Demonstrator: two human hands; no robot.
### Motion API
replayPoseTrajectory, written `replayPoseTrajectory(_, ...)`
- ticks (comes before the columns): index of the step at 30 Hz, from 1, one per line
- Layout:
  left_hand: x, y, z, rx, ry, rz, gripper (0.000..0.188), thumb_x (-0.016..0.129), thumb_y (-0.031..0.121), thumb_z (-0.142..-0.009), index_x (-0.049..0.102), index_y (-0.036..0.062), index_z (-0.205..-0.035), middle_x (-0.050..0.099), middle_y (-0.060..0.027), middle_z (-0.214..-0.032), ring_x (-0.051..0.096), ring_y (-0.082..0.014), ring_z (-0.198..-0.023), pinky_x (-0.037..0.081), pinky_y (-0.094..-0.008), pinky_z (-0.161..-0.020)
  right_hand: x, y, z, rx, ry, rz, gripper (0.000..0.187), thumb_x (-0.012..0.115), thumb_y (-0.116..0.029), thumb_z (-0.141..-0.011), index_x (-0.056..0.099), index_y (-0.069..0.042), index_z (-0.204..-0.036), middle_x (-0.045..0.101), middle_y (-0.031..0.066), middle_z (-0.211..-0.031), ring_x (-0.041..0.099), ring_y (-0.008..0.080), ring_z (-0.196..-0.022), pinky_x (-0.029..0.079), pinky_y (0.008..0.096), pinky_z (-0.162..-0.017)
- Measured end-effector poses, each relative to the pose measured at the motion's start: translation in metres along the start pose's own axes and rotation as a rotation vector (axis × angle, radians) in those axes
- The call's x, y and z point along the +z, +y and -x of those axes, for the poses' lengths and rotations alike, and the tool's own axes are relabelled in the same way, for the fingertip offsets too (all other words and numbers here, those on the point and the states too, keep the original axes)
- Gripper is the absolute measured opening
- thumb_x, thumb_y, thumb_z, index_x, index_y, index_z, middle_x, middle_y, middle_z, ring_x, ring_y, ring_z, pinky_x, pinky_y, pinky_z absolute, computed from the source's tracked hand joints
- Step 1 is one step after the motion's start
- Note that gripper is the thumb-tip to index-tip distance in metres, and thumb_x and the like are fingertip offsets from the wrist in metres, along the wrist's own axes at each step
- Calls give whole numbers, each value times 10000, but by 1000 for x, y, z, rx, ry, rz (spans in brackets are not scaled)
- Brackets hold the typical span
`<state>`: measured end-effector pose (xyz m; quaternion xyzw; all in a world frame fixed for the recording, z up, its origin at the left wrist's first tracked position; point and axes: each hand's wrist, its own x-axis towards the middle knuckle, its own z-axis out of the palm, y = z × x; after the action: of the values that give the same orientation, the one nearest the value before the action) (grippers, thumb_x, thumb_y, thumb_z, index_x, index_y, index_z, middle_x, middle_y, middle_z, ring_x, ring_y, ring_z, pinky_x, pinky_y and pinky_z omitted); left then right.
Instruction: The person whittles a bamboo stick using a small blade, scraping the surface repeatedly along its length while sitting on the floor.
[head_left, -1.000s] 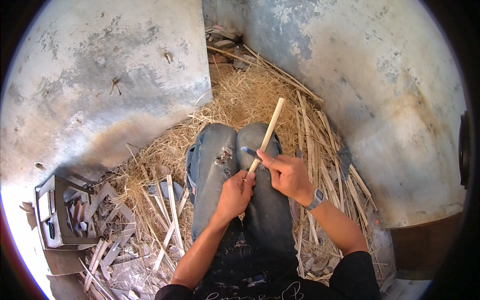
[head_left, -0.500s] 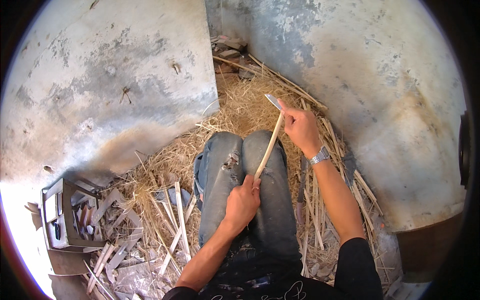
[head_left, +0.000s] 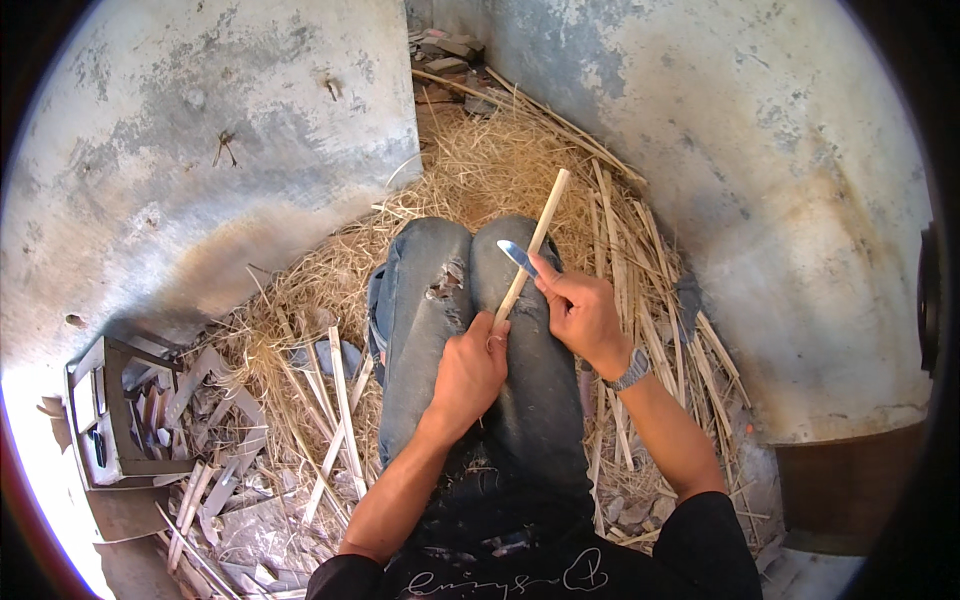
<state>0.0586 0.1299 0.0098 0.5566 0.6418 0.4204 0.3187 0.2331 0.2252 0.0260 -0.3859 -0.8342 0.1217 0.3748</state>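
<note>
My left hand (head_left: 474, 366) is closed round the lower end of a thin pale wooden strip (head_left: 549, 212), which slants up and to the right over my knees. In my right hand (head_left: 580, 305) is a small knife (head_left: 517, 256) with a short bright blade. The blade lies across the strip around its middle, a little above my left hand, with my index finger and thumb close behind it. The knife's handle is hidden in my fist. Both hands are over the lap of my worn jeans (head_left: 425, 350).
Straw-like shavings (head_left: 500, 165) cover the floor beyond my knees. Long pale strips (head_left: 650, 280) lie along the right wall (head_left: 740, 150), others (head_left: 343, 400) to my left. A small frame-like stand (head_left: 95, 420) stands lower left beside scraps. Another wall (head_left: 250, 130) rises ahead left.
My right hand has drawn the knife down along the strip toward my left hand, baring the strip's upper end. The left hand keeps its hold. The whole view has shifted slightly.
</note>
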Motion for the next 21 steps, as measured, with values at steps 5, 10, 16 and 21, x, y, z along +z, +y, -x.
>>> replayPoseTrajectory(5, -3, -1, -2, 39, 12, 55, 214, 600, 166, -1051, 574, -5, -925, 615, -308, -706, 636, -537, -724, 470, -551, -588, -11, -3, 29, -29, -125, -189, 453, 664, 65, -861, 739, -60, -1290, 725, 179, -828, 692, 323, -663, 533, 391, -616)
replayPoseTrajectory(10, -1, 3, -2, 39, 9, 71, 220, 606, 177, -1051, 590, -6, -931, 622, -297, -708, 639, -526, -714, 471, -547, -591, -17, -3, 40, 1, -123, -378, 418, 695, 28, -917, 727, -73, -1322, 729, 164, -791, 662, 208, -604, 498, 330, -578)
replayPoseTrajectory(16, 1, 1, 2, 52, 39, -56, 233, 613, 214, -1055, 588, 6, -955, 597, -281, -691, 623, -512, -692, 453, -531, -591, -19, 11, -6, 102, 129, -126, 362, 724, -62, -969, 726, -84, -1330, 634, 111, -671, 472, 127, -537, 387, 312, -511)
replayPoseTrajectory(21, 2, 7, 1, 46, 61, -118, 215, 626, 223, -1044, 595, 33, -948, 592, -255, -650, 632, -507, -679, 454, -545, -571, -26, 37, -75, 44, 196, -1, 391, 700, -18, -950, 717, -82, -1335, 601, 172, -677, 479, 167, -522, 381, 334, -508)
